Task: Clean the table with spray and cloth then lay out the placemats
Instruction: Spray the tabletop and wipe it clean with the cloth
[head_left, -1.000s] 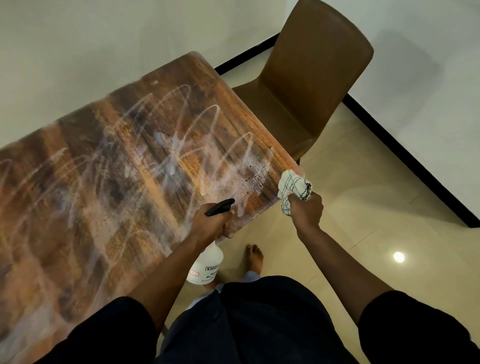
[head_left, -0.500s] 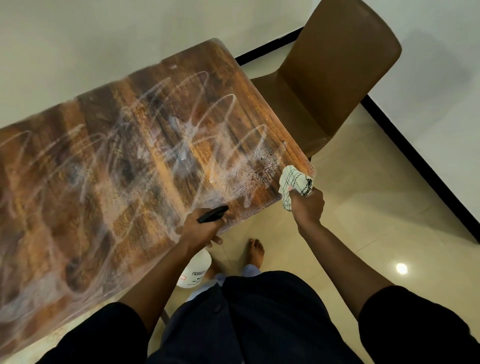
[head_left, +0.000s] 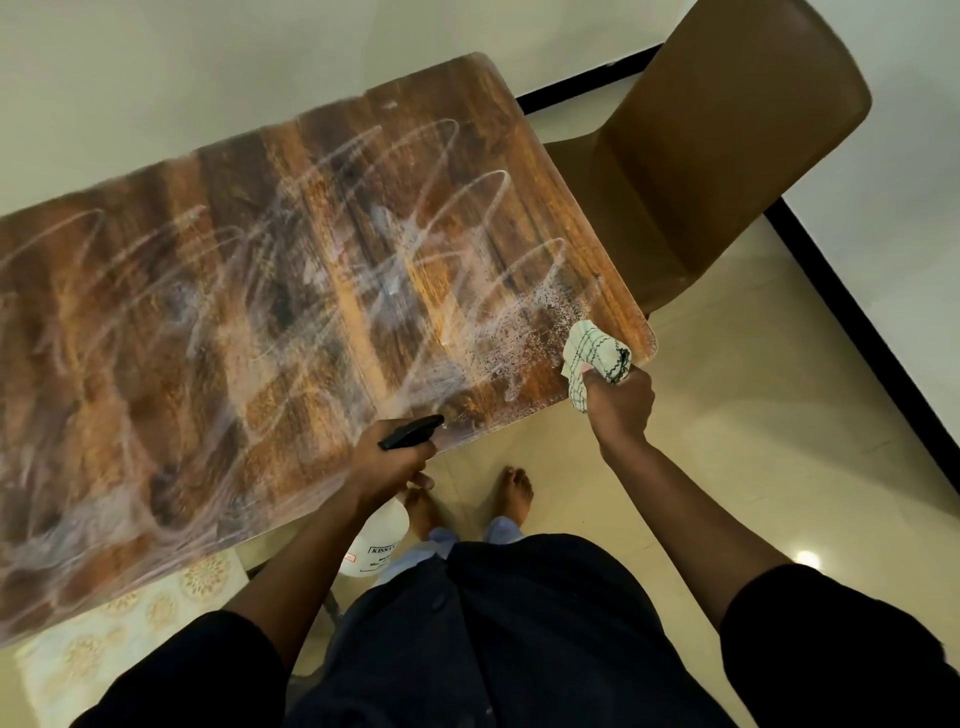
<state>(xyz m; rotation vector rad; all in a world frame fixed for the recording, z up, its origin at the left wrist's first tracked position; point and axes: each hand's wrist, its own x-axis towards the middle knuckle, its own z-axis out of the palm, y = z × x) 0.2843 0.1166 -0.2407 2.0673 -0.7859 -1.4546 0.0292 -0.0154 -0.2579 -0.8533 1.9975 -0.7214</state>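
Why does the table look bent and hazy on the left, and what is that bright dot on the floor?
Head view: the wide-angle lens curves the table edges; its left end is blurred; the dot is glare reflected off the glossy floor.

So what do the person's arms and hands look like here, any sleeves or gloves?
Both hands are bare: no gloves, rings or watch show on the left hand or the right hand. The forearms are uncovered too. Dark, near-black sleeves start around the elbows, loose and plain, with no visible markings.
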